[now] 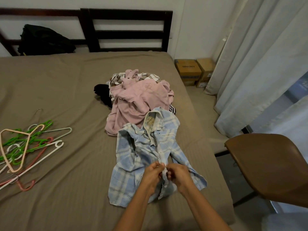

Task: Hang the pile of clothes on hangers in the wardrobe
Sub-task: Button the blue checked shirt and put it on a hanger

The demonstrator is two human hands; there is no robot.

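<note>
Blue plaid shirt [133, 157] lies front-up on the bed [58, 84], collar toward the pile of clothes [140, 99] and overlapping its near edge. Left hand [152, 175] and right hand [179, 176] both pinch the button placket at mid-front, fingers curled tight. The fingertips hide the button and hole.

Pile: the pink garment on top covers most of it. Only edges of a brown-checked piece, a black piece and a striped piece show.

Hangers [28, 147] lie tangled, well apart to the left and cut off by the frame edge.

Collar label [150, 120] has print too small to read. Cardboard box [190, 70] beside the bed reads roughly "SPINNY", uncertain.
</note>
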